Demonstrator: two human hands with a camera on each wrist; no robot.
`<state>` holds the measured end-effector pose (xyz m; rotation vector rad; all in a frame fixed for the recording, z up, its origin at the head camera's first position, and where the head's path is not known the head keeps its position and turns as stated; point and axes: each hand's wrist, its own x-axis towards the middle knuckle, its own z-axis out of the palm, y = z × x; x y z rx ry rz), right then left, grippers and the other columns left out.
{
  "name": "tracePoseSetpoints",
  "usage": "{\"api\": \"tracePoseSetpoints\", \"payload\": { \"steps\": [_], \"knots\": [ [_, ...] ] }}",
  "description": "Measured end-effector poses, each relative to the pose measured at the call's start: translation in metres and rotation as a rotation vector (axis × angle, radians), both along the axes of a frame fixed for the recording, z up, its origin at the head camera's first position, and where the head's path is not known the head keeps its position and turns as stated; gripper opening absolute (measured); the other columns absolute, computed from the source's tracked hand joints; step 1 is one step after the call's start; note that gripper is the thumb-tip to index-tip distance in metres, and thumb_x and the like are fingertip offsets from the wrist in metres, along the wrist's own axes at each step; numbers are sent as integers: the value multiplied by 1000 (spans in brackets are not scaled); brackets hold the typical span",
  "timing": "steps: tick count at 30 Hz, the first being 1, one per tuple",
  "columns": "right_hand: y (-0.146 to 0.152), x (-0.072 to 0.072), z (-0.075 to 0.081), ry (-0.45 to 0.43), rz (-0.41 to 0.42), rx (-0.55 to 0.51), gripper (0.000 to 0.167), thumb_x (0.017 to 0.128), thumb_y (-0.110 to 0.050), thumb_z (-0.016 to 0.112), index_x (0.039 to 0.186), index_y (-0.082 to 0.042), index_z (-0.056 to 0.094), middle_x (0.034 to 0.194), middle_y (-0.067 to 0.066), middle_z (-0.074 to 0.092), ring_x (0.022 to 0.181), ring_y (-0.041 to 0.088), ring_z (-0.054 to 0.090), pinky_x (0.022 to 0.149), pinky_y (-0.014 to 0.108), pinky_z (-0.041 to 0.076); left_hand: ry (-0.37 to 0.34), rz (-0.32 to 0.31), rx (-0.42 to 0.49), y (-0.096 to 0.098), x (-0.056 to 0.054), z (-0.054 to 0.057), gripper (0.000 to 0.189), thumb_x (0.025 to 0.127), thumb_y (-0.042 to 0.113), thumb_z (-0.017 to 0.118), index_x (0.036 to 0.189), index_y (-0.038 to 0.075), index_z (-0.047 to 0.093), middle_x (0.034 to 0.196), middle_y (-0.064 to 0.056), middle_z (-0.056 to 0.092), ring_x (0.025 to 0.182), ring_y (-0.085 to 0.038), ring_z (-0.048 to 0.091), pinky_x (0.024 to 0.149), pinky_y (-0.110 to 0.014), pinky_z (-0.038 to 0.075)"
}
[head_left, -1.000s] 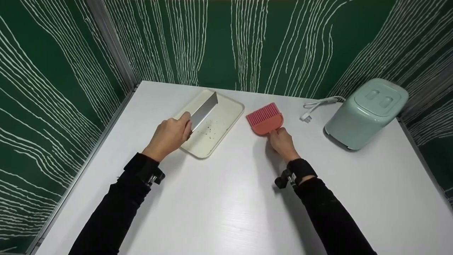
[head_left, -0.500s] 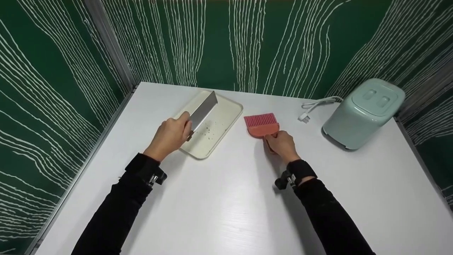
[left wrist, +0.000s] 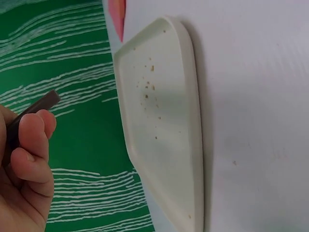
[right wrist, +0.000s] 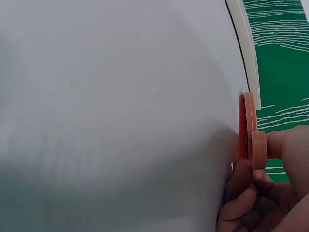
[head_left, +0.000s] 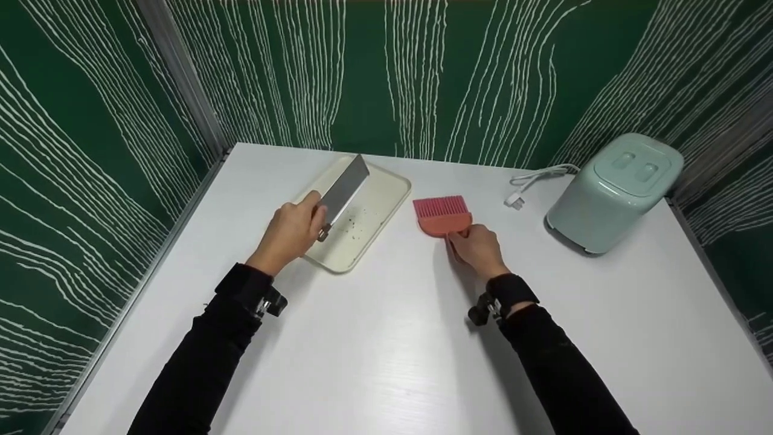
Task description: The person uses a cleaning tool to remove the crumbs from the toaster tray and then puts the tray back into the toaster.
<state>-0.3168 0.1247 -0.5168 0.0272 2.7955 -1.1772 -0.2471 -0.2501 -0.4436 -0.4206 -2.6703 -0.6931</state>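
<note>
Just right of frame centre, my right fingers (head_left: pixel 457 241) pinch the red brush (head_left: pixel 444 225), near the tray's (head_left: pixel 388 184) right edge. My left fingers (head_left: pixel 318 219), nearer the crumbs (head_left: pixel 354 226), grip the metal-bladed tool (head_left: pixel 345 188), slanting upper-right.

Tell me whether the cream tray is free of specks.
No, the left wrist view shows brown specks scattered across the cream tray.

No readable text, label, brand, number or sign on anything in view.
</note>
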Motion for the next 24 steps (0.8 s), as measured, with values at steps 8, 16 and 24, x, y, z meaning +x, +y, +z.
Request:
{"api": "tracePoseSetpoints", "payload": {
  "steps": [8, 16, 24],
  "knots": [
    [-1, 4, -1, 44, -8, 73, 40, 105, -31, 63, 69, -15, 54, 57, -3, 57, 53, 13, 54, 51, 29, 38, -60, 5, 58, 8, -3, 2, 21, 114, 21, 51, 103, 4, 55, 70, -14, 67, 59, -29, 67, 55, -44, 53],
    [1, 7, -2, 74, 5, 62, 43, 106, -31, 64, 69, -15, 49, 59, -3, 54, 57, 15, 52, 53, 30, 37, -103, -18, 119, 16, -4, 4, 23, 115, 23, 48, 104, 4, 54, 69, -14, 70, 54, -26, 69, 50, -37, 54],
    [3, 9, -2, 85, 23, 44, 41, 104, -27, 64, 68, -16, 47, 60, -4, 47, 57, 15, 49, 54, 30, 36, -180, -33, 195, 25, -5, 3, 24, 117, 25, 45, 104, 6, 52, 63, -9, 67, 37, -11, 56, 37, -26, 44]
  ]
}}
